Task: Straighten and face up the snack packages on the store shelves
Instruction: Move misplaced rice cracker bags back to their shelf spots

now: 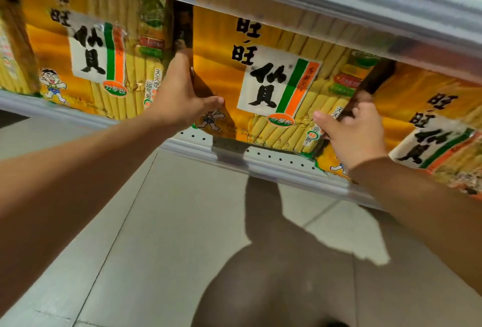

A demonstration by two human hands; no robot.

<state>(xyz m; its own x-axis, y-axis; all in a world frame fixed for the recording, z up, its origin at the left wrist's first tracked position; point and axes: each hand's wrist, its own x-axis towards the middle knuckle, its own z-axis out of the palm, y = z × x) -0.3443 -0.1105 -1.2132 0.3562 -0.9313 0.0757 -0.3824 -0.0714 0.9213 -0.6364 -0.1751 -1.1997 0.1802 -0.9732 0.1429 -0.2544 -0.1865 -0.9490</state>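
Note:
A large orange and yellow snack package (263, 71) with a white label stands upright in the middle of the shelf. My left hand (180, 91) grips its left edge, thumb across the front near the lower corner. My right hand (352, 131) grips its right edge, thumb on the front and fingers behind. A matching package (88, 47) stands to the left, and another (433, 128) to the right, partly behind my right wrist.
The shelf's metal front rail (234, 157) runs under the packages, with a perforated deck behind it. The shelf above (287, 0) hangs low over the package tops. Below are a pale tiled floor (161, 222) and arm shadows.

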